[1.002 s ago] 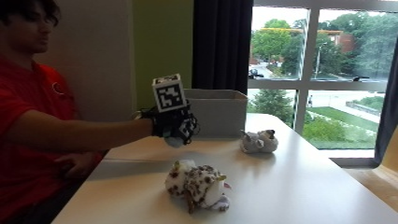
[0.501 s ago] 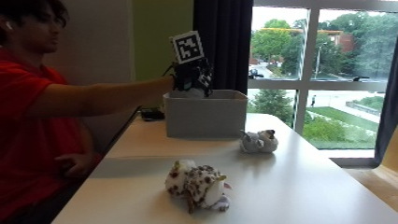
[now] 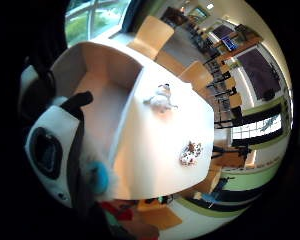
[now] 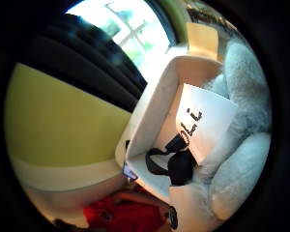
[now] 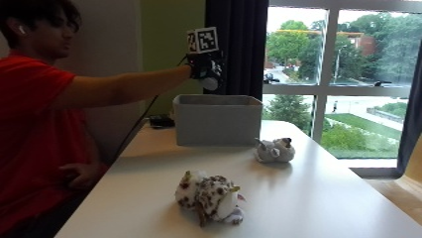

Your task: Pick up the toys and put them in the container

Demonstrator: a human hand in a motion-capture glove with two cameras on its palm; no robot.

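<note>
Grey fabric container (image 5: 217, 121) below gloved right hand (image 5: 206, 69) with panda toy (image 3: 65, 150).

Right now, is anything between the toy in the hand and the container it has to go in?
Nothing visible. The gloved right hand holds a white plush toy above the open container, whose inside looks bare in the palm views.
</note>
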